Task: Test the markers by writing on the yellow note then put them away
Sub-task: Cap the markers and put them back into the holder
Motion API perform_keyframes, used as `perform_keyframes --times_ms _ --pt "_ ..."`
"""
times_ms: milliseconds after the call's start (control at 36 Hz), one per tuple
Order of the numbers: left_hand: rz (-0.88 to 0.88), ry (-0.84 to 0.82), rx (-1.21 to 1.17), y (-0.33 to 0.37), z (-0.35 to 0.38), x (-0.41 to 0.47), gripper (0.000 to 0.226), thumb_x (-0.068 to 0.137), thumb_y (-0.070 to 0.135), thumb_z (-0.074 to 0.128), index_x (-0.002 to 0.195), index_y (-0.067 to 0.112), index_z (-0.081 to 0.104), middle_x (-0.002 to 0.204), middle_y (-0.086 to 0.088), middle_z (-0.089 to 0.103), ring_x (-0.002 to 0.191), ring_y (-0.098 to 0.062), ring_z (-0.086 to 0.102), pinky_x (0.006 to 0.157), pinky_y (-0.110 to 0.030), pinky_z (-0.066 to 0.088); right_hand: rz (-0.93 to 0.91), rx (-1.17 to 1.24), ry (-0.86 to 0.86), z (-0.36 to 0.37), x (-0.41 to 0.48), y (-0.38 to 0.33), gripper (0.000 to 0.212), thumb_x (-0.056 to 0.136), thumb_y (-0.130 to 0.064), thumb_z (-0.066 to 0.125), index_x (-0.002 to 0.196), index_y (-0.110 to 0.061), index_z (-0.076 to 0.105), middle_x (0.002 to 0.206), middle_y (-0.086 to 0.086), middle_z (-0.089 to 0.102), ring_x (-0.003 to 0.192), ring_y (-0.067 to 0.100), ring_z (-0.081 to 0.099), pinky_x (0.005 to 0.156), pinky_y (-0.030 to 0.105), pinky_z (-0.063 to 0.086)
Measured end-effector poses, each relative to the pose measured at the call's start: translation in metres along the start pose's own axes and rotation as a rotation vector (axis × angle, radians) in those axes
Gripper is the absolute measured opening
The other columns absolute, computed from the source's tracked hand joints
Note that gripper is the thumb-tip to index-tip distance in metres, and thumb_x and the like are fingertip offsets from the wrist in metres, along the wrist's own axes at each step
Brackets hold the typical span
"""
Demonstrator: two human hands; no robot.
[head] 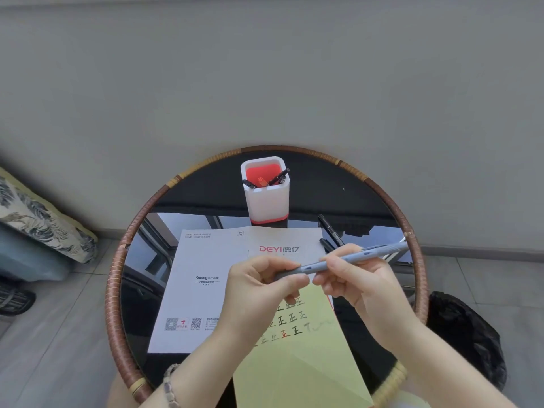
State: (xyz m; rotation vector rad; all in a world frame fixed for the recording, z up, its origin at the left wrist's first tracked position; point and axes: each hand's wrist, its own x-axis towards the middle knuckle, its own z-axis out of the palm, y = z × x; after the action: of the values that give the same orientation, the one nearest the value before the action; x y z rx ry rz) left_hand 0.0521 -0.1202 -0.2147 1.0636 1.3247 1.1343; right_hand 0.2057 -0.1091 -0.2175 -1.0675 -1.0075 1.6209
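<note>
- Grey marker (313, 267): held in the air above the papers, lying almost level. Its left end is nearer and lower, and its right end points far-right toward the table's edge.
- Left hand (259, 287): thumb and curled fingers are pinched tight on the marker's left end. Whether that end is a cap cannot be told. A beaded bracelet (169, 384) sits on the wrist.
- Right hand (353, 278): fingertips and thumb are closed round the middle of the barrel, just right of the left hand. The two hands are close but not touching.
- Yellow note (294, 363): lies on the near side of the table, under the hands, partly overlapping a white booklet (206, 275). It carries rows of written characters in black, red and a fainter grey.
- Pen holder (266, 201): white with a red base and red inside. It stands upright at the far middle of the table, just beyond the booklet, and holds a red marker (262, 181) and black ones leaning on its walls.
- Two black markers (331, 231): lie on the glass to the right of the booklet, beyond the right hand.
- Round table (117, 260): a dark glass top in a woven rim.
- Floor: a black bag (465, 334) at the right and a patterned cushion (38, 219) at the left.
</note>
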Motion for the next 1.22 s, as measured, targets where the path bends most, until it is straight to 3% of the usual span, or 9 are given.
perform_keyframes --times_ms 111,306,417,500,639,750,917,1084,1223 --pt "-0.084 -0.126 0.209 -0.006 -0.005 0.008 0.013 0.075 0.000 0.071 0.073 0.013 0.069 0.063 -0.005 0.066 0.057 -0.014 0.061 0.057 -0.025 0.052 0.097 -0.134 0.055 -0.002 0.007 0.008 0.012 0.084 -0.012 0.059 0.074 -0.007 0.064 0.056 0.002 0.061 0.055 0.014 0.051 0.059 0.025 0.044" --pt "-0.085 -0.038 0.311 -0.010 -0.012 0.026 0.014 0.078 0.009 0.071 0.080 0.023 0.067 0.080 0.004 0.070 0.075 -0.008 0.064 0.066 -0.014 0.048 0.027 0.012 0.282 0.001 0.019 0.002 0.019 0.094 -0.019 0.047 0.076 -0.015 0.055 0.052 -0.005 0.052 0.053 0.009 0.046 0.057 0.024 0.042" --pt "-0.150 -0.065 0.422 -0.009 -0.023 0.037 0.012 0.085 0.017 0.064 0.095 0.025 0.065 0.088 0.009 0.069 0.084 -0.007 0.065 0.078 -0.028 0.053 -0.321 -0.215 0.460 0.003 0.021 -0.015 0.017 0.092 -0.016 0.050 0.078 -0.020 0.057 0.053 -0.008 0.053 0.053 0.002 0.049 0.056 0.012 0.046" --pt "-0.206 -0.065 0.430 -0.006 -0.032 0.040 0.010 0.088 0.017 0.059 0.088 0.026 0.063 0.088 0.004 0.070 0.081 -0.008 0.067 0.081 -0.034 0.053 -0.606 -0.309 0.519 0.003 0.029 -0.035 0.020 0.092 -0.012 0.051 0.081 -0.027 0.056 0.062 -0.013 0.062 0.061 0.002 0.057 0.062 0.013 0.049" --pt "-0.232 -0.059 0.477 -0.006 -0.041 0.039 0.015 0.092 0.014 0.050 0.094 0.025 0.060 0.088 0.008 0.068 0.082 -0.004 0.064 0.083 -0.031 0.052 -0.709 -0.511 0.412 0.018 0.068 -0.054 0.015 0.089 -0.015 0.054 0.082 -0.028 0.056 0.071 -0.003 0.062 0.067 0.012 0.060 0.063 0.020 0.050" --pt "-0.228 -0.058 0.492 -0.004 -0.042 0.038 0.015 0.093 0.016 0.048 0.095 0.026 0.059 0.089 0.008 0.067 0.083 -0.005 0.063 0.080 -0.029 0.051 -0.658 -0.795 0.300 0.033 0.106 -0.048 0.006 0.089 -0.013 0.055 0.089 -0.013 0.062 0.073 -0.006 0.059 0.066 -0.002 0.055 0.059 0.003 0.039" --pt "-0.221 -0.067 0.504 -0.003 -0.040 0.035 0.015 0.093 0.017 0.047 0.097 0.026 0.060 0.089 0.009 0.067 0.085 -0.005 0.063 0.079 -0.031 0.052 -0.491 -1.073 0.188 0.034 0.137 -0.033 0.026 0.088 -0.023 0.057 0.111 -0.012 0.061 0.101 0.000 0.063 0.091 0.015 0.058 0.079 0.029 0.050" --pt "-0.229 -0.084 0.492 -0.011 -0.032 0.036 0.016 0.093 0.017 0.048 0.094 0.027 0.060 0.086 0.011 0.068 0.084 -0.006 0.064 0.078 -0.030 0.051 -0.465 -1.059 0.231 -0.001 0.118 -0.030 0.035 0.085 -0.011 0.059 0.119 -0.013 0.055 0.081 0.000 0.061 0.069 0.010 0.052 0.071 0.027 0.046" --pt "-0.250 -0.107 0.487 -0.020 -0.021 0.037 0.016 0.092 0.016 0.048 0.093 0.026 0.061 0.087 0.009 0.068 0.084 -0.008 0.064 0.078 -0.031 0.050 -0.095 -1.264 0.311 -0.054 0.100 -0.005 0.031 0.087 -0.018 0.058 0.117 -0.013 0.055 0.100 0.003 0.060 0.084 0.016 0.053 0.069 0.028 0.042"
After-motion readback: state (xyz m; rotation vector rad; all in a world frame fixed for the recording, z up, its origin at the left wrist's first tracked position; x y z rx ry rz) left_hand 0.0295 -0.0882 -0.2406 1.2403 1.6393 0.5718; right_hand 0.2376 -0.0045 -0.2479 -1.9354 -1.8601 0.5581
